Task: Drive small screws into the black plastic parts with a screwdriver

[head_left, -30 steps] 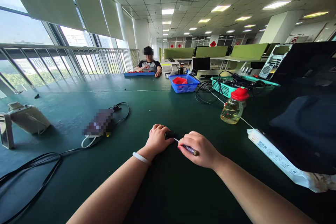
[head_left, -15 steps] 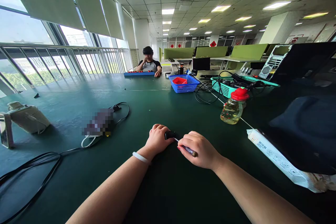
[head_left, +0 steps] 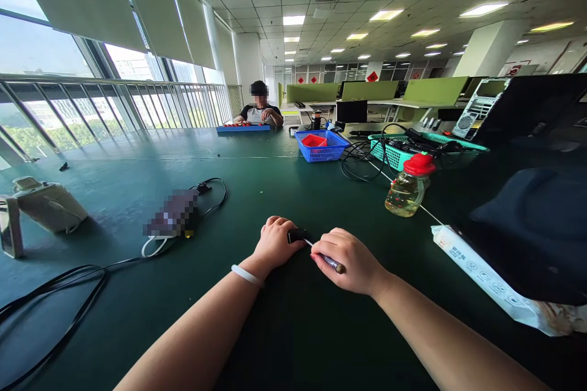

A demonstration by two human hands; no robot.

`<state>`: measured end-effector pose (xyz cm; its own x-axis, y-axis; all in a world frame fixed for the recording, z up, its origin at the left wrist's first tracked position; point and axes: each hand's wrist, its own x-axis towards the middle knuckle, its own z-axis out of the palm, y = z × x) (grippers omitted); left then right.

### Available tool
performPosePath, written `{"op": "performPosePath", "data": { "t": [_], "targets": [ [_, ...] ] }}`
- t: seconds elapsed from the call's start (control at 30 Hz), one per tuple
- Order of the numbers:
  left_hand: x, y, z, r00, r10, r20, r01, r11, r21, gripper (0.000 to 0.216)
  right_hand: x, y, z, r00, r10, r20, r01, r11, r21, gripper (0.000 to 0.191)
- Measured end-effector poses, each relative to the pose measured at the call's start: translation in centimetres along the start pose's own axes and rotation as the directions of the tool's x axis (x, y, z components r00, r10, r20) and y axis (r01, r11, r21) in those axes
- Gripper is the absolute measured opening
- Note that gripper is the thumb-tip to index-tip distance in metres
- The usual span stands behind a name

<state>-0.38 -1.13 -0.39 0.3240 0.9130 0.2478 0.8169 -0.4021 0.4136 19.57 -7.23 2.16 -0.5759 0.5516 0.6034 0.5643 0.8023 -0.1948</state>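
My left hand (head_left: 276,243), with a white band at the wrist, is closed around a small black object (head_left: 297,235) on the dark green table (head_left: 257,189). Fingers cover most of this object, so its kind cannot be made out. In my right hand (head_left: 345,259) is a screwdriver (head_left: 331,263), its handle slanting back toward me. The thin metal shaft points left, and its tip meets or nearly meets the black object; the exact contact is too small to tell.
Left lie a blurred-out device (head_left: 173,212) with cables and a beige container (head_left: 50,204). A red-lidded bottle (head_left: 409,186), a white packet (head_left: 486,278) and a dark cap-like item (head_left: 532,232) are right. Farther off stand a blue basket (head_left: 321,153), a teal basket (head_left: 389,156) and a seated person (head_left: 260,111).
My hands, the screwdriver and the black object have barely moved. Across the table, the person has lowered one hand from the face and brought the other up in front of the chest.
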Motion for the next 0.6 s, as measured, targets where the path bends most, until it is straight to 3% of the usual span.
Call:
{"op": "performPosePath", "data": {
  "t": [0.6],
  "targets": [
    [0.00, -0.21, 0.16, 1.000, 0.019, -0.006, -0.019, 1.000, 0.012, 0.030, 0.27, -0.42, 0.37, 0.994, -0.105, -0.009, 0.104, 0.993, -0.060, 0.017]
  ]
}}
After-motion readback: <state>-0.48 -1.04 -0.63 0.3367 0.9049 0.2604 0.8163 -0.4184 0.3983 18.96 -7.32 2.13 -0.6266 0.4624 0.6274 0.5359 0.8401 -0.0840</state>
